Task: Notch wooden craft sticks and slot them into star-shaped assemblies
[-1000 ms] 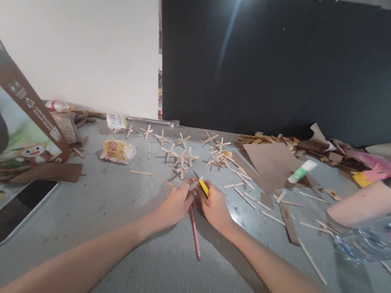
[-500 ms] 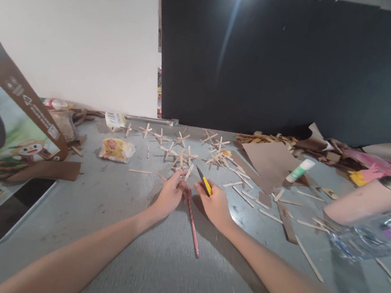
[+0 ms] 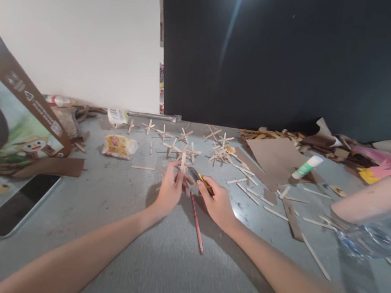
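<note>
Between the thumb and fingers of my left hand point(image 3: 170, 189) a pale wooden craft stick point(image 3: 184, 158) is pinched, pointing up and away from me. My right hand point(image 3: 217, 202) is closed around a yellow and black utility knife point(image 3: 206, 184). The knife's tip end is close beside the stick; whether they touch, I cannot tell. On the table below and between my hands lies a red pencil point(image 3: 197, 227). Just beyond my fingers stand several star-shaped pieces made of crossed sticks point(image 3: 172, 148), and another cluster of crossed sticks point(image 3: 222, 154) lies farther right.
Loose sticks point(image 3: 248, 193) and brown cardboard point(image 3: 277, 158) spread to the right, with a glue stick point(image 3: 307, 167), a pink tumbler point(image 3: 373, 198) and a clear bottle point(image 3: 368, 238). At left are a phone point(image 3: 19, 206), a printed box point(image 3: 15, 106) and a yellow packet point(image 3: 118, 146). Boards point(image 3: 284, 57) stand behind.
My right hand has turned the knife so its tip end points more to the left, nearer the stick. The stick in my left hand has become more upright. The view has shifted slightly.
</note>
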`<action>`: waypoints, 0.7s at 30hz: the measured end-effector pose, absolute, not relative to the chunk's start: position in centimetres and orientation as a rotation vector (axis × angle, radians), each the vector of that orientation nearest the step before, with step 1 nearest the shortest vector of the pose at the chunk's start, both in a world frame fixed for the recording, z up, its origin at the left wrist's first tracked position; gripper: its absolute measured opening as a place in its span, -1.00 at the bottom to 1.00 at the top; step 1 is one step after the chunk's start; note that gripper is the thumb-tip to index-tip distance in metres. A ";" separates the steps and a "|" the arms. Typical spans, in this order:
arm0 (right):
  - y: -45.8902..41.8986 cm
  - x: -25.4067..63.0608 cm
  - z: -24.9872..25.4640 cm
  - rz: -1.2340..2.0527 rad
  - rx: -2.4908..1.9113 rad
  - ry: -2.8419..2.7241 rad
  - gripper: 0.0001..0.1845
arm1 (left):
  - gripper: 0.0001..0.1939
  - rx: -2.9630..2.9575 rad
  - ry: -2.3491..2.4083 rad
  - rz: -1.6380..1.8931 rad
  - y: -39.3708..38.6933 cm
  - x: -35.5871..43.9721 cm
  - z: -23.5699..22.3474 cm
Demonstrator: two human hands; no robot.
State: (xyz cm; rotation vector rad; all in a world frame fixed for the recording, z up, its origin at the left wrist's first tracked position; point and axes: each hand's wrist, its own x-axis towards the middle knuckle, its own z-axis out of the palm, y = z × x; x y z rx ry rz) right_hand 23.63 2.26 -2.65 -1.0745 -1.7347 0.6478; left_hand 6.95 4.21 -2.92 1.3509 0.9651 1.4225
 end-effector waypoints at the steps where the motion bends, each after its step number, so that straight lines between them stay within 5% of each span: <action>1: 2.3 23.6 -2.7 0.633 -1.067 -1.735 -0.65 | -0.68 1.362 0.966 1.428 4.2 7.0 -2.9; 21: 2.0 23.5 -2.1 0.675 -1.124 -1.722 -0.58 | -0.67 1.538 1.091 1.397 3.7 7.2 -2.9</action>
